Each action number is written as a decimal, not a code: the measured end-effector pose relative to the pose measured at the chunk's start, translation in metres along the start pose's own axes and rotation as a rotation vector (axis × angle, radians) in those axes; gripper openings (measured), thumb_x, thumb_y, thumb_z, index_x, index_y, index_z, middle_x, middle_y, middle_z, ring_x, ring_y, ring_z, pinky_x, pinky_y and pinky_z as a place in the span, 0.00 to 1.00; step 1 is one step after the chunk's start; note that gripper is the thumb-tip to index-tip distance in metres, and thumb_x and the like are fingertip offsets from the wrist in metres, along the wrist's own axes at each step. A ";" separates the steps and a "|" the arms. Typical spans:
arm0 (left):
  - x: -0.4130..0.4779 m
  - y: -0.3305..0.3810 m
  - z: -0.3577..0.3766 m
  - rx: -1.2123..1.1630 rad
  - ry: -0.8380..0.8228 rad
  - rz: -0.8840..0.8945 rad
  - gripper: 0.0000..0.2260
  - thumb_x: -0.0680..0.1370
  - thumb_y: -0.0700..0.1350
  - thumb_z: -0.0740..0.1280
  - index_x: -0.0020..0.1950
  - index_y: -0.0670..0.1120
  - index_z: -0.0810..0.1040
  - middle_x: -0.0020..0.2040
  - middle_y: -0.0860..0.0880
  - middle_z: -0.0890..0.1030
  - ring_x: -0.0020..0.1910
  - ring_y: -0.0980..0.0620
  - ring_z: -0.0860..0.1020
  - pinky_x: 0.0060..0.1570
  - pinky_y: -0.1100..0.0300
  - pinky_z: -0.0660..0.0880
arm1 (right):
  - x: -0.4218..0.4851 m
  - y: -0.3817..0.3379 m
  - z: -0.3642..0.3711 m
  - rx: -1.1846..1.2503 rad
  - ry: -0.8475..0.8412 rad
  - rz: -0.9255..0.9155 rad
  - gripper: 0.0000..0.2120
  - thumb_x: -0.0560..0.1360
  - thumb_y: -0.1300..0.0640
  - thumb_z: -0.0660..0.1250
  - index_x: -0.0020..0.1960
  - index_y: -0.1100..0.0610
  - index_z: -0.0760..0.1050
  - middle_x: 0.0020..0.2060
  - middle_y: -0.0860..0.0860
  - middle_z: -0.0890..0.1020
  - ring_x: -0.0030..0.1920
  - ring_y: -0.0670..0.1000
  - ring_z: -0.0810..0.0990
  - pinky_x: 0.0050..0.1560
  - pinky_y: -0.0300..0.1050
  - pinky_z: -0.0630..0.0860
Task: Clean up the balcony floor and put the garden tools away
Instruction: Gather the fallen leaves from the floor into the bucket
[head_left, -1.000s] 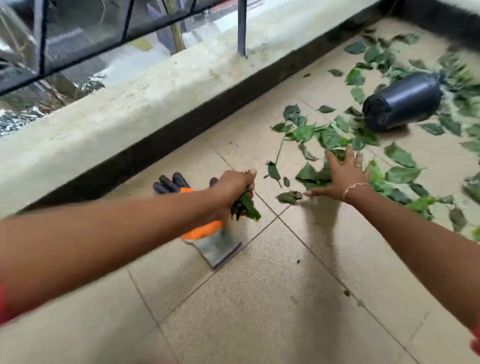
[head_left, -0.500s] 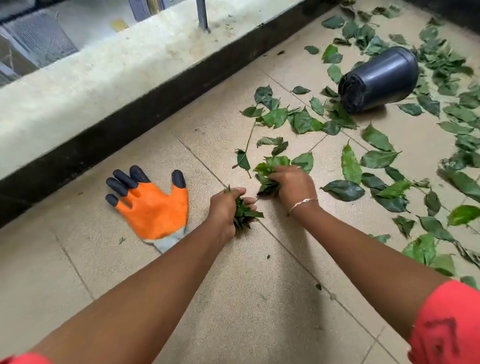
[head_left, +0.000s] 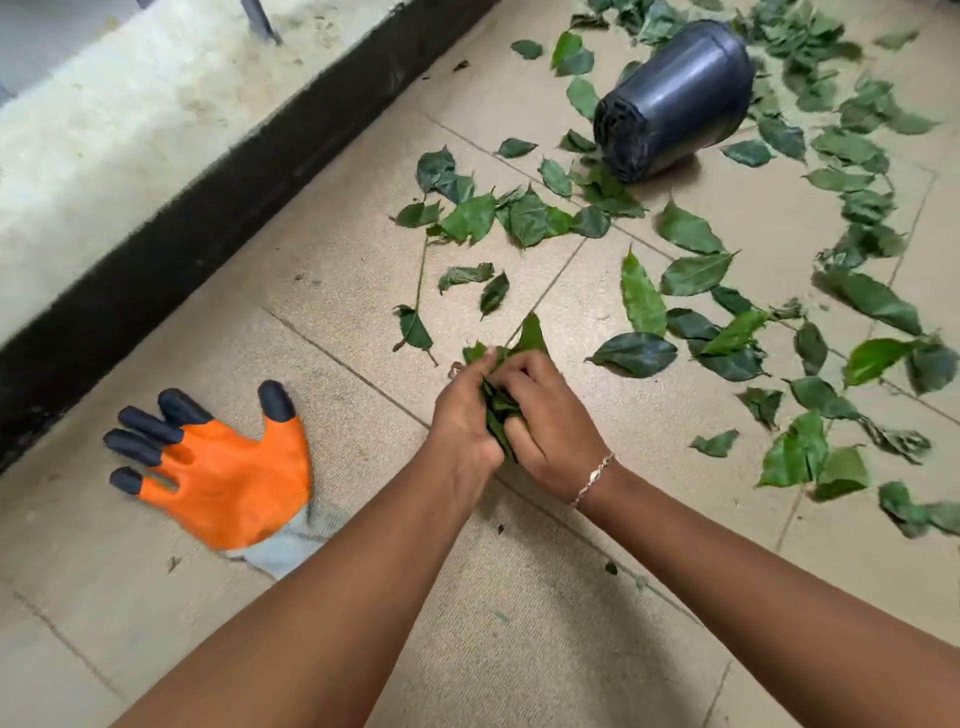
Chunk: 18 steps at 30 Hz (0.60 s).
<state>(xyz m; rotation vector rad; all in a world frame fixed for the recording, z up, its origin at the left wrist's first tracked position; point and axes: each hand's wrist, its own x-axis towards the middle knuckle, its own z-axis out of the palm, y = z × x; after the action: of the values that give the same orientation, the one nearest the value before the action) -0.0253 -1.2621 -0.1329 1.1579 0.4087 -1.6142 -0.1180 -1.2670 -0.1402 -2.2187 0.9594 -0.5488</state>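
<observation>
Several green leaves (head_left: 691, 273) lie scattered over the beige tiled balcony floor (head_left: 519, 623). My left hand (head_left: 462, 415) and my right hand (head_left: 550, 421) meet at the middle of the view and together grip a bunch of leaves (head_left: 498, 410) pressed between them. One leaf tip (head_left: 532, 332) sticks up above the fingers. An orange garden glove (head_left: 223, 467) with black fingertips lies flat on the tiles to the left of my hands. A black plastic pot (head_left: 675, 98) lies on its side at the upper right among the leaves.
A low pale parapet (head_left: 130, 114) with a dark base strip (head_left: 208, 208) runs diagonally along the upper left. A metal railing post (head_left: 260, 21) rises from it. More leaves cover the floor along the right edge.
My right hand gathered leaves from the floor and drew back to my left hand; both bunches are now pressed together. The view tilted down, so the glove shows fully.
</observation>
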 end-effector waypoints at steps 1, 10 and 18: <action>-0.001 -0.001 0.004 0.032 0.024 -0.019 0.17 0.81 0.48 0.59 0.37 0.41 0.78 0.31 0.45 0.80 0.32 0.49 0.79 0.37 0.58 0.77 | -0.005 0.000 -0.003 -0.006 0.013 0.000 0.22 0.67 0.55 0.52 0.54 0.66 0.75 0.47 0.59 0.75 0.46 0.55 0.74 0.45 0.44 0.67; 0.001 -0.025 0.029 0.032 0.057 -0.026 0.16 0.82 0.42 0.51 0.43 0.40 0.76 0.40 0.41 0.81 0.43 0.47 0.80 0.47 0.57 0.79 | -0.010 0.017 -0.035 -0.048 0.202 0.115 0.21 0.74 0.46 0.54 0.53 0.59 0.78 0.52 0.57 0.75 0.54 0.54 0.69 0.54 0.48 0.66; 0.006 -0.030 0.027 0.185 0.173 0.011 0.16 0.80 0.40 0.51 0.34 0.46 0.67 0.26 0.49 0.67 0.17 0.56 0.62 0.20 0.73 0.59 | 0.030 0.102 -0.086 -0.527 -0.415 0.549 0.44 0.70 0.38 0.67 0.76 0.43 0.44 0.75 0.52 0.36 0.74 0.61 0.37 0.71 0.65 0.44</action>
<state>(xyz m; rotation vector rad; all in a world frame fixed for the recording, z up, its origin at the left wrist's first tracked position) -0.0644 -1.2738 -0.1337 1.4441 0.3678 -1.5726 -0.1989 -1.3764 -0.1485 -2.2156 1.5175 0.4455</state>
